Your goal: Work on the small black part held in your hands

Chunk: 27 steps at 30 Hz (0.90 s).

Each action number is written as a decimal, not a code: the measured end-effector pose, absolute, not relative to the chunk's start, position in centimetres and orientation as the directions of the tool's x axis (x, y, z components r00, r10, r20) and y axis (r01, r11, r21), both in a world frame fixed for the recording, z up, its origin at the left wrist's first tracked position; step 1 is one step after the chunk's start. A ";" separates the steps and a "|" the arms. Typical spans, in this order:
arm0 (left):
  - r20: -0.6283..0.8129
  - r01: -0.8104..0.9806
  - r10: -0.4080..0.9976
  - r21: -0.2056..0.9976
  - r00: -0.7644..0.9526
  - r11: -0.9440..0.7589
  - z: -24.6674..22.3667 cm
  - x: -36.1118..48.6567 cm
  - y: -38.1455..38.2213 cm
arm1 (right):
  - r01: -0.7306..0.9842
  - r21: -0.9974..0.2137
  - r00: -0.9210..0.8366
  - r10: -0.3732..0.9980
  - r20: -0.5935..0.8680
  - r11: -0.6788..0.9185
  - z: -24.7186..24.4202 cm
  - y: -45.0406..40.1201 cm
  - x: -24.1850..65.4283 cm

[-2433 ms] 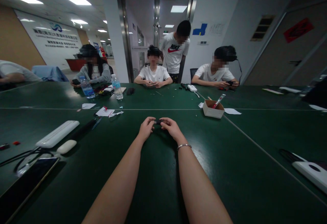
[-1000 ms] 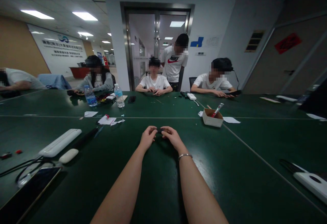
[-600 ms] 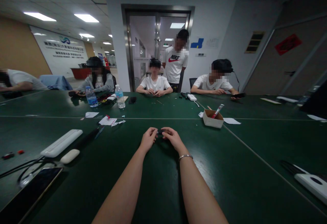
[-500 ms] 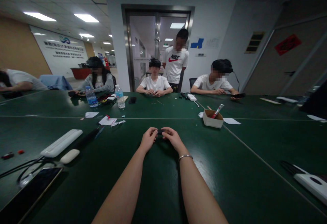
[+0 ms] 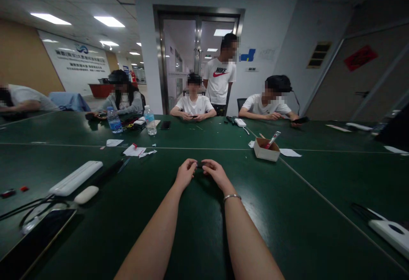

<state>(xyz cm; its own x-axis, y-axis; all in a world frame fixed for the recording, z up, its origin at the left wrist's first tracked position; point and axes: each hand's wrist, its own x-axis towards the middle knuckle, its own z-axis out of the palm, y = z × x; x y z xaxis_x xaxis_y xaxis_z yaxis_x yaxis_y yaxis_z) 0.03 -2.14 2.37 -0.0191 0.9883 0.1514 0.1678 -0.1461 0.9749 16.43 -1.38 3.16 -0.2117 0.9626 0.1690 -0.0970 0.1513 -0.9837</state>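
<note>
Between my two hands is a small dark object (image 5: 200, 166), held just above or on the green table (image 5: 204, 212); its kind is too small to make out. My left hand (image 5: 186, 172) is closed in a pinch on its left end, thumb and fingers together. From the other side, my right hand (image 5: 215, 171) pinches the right end, with a metal bangle (image 5: 232, 196) at the wrist. The fingertips hide most of the object.
At left lie a white power strip (image 5: 76, 178), a white oval case (image 5: 86, 195), cables and a phone (image 5: 38, 241). Beyond my right hand stands a small open box (image 5: 266, 154) with a red-handled tool. Two bottles (image 5: 150, 121) stand farther back. Several people sit or stand across the table.
Both my hands keep their pinch in nearly the same place. Across the table, the standing person's head has turned to the right.
</note>
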 end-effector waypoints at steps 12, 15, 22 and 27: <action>0.158 0.160 0.987 0.975 -0.021 -0.153 2.0 -0.1 -1.7 | -0.084 -0.983 -0.215 0.960 0.179 0.164 2.8 -0.8 16.5; 0.175 0.141 0.984 0.975 -0.018 -0.170 2.1 -0.2 -1.8 | -0.085 -0.982 -0.215 0.960 0.181 0.166 2.8 -0.8 16.5; 0.187 0.078 0.982 0.979 -0.011 -0.186 2.9 -0.3 -2.3 | -0.077 -0.985 -0.217 0.961 0.170 0.157 2.9 -0.8 16.5; 0.219 0.083 0.976 0.972 0.009 -0.219 3.0 -0.3 -2.4 | -0.080 -0.986 -0.208 0.965 0.161 0.148 2.8 -0.8 16.4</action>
